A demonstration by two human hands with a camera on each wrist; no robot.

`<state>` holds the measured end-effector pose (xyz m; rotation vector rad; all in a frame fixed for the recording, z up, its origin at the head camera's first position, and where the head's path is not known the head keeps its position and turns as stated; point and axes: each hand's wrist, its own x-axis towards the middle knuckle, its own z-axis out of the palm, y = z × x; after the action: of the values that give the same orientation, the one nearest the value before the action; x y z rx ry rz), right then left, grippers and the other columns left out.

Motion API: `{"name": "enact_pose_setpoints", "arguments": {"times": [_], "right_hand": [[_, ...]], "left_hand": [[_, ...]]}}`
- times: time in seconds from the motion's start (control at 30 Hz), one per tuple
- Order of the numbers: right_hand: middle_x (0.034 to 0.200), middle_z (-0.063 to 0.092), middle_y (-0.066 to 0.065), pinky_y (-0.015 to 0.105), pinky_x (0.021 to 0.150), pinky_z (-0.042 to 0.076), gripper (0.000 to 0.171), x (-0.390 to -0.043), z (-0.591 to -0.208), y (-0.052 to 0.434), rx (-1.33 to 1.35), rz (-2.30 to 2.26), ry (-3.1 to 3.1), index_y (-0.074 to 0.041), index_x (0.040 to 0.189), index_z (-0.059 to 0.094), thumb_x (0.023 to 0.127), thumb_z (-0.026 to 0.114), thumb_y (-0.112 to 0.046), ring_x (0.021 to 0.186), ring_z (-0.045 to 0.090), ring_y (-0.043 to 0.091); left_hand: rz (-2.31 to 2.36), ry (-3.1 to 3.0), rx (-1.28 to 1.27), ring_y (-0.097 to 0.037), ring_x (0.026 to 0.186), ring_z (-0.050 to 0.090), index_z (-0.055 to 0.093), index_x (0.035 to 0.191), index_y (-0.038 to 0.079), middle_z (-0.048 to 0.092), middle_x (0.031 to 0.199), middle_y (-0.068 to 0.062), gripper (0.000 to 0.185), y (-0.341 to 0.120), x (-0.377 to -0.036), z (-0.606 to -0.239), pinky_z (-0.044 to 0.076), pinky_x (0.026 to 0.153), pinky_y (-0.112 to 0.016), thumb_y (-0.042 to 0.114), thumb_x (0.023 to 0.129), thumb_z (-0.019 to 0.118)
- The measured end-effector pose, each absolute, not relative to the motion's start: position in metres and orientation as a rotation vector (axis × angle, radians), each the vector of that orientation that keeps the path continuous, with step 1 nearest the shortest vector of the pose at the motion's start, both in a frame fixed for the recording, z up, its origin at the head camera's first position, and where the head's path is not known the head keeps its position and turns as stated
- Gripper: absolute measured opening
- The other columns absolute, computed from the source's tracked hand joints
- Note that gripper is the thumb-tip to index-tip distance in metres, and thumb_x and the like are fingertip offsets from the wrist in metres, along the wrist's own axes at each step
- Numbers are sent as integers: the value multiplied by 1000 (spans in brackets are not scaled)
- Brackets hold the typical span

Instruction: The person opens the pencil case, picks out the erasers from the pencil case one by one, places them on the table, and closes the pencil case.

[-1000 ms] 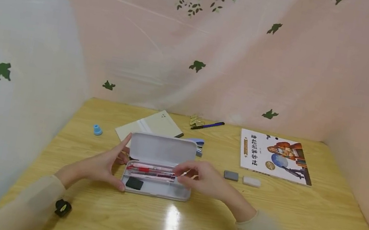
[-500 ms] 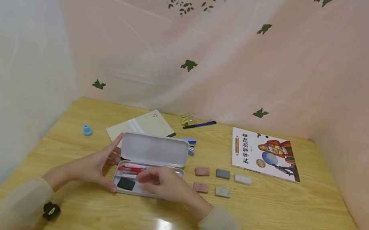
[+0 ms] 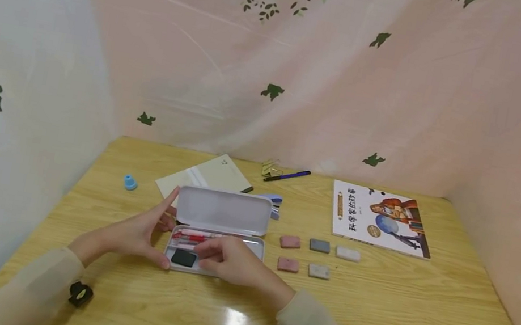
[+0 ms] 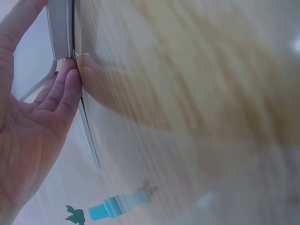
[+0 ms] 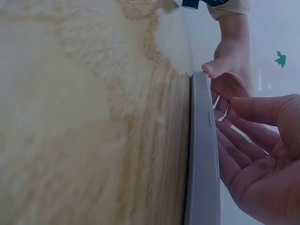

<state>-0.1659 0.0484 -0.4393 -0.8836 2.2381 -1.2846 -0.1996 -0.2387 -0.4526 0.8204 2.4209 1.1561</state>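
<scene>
A white pencil case (image 3: 223,211) lies with its lid raised. Red and pink pens (image 3: 191,236) fill its rear compartment, and a black block like an eraser (image 3: 183,258) lies at the front left. My left hand (image 3: 137,234) holds the case's left end, thumb at the front corner and index finger up along the lid. My right hand (image 3: 236,262) hovers over the case's middle, fingertips close to the pens and the black block. In the right wrist view its thumb and fingers (image 5: 248,147) stand apart behind the case's front wall, with nothing visible between them.
Several erasers, among them a pink one (image 3: 287,265) and a white one (image 3: 347,253), lie right of the case. Behind are a notebook (image 3: 232,176), a blue stapler (image 3: 277,200), a pen (image 3: 287,176) and a gold clip (image 3: 270,168). A book (image 3: 380,217) lies farther right, a blue cone-shaped item (image 3: 130,182) left.
My right hand has moved left from the case's right end to its middle, uncovering pink and grey erasers on the table. My left hand stays at the case's left end.
</scene>
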Motion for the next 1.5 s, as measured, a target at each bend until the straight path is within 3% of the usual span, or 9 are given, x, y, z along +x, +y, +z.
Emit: {"name": "enact_pose_setpoints", "arguments": {"times": [0.83,1.3,1.5], "right_hand": [[105,74,-1,15,81,53,21,-161,-442,29,-830,-1294,2302,-6,115,75,94,73,-7,89,63,-2],[114,73,5,15,79,55,34,-159,-445,21,-802,-1398,2204,-4,120,71,87,76,3,96,69,5],[110,74,4,15,78,55,35,-161,-446,15,-775,-1409,2206,-3,117,72,84,80,4,91,70,5]], "left_hand": [[1133,2441,819,-24,120,56,-19,161,23,43,142,-16,143,-242,-198,-455,47,107,-42,34,72,94],[1135,2437,837,-24,120,56,-19,160,25,44,142,-15,144,-239,-200,-454,48,106,-40,36,71,94],[1144,2432,841,-24,120,56,-19,160,26,44,142,-15,144,-241,-201,-455,48,106,-37,36,72,94]]}}
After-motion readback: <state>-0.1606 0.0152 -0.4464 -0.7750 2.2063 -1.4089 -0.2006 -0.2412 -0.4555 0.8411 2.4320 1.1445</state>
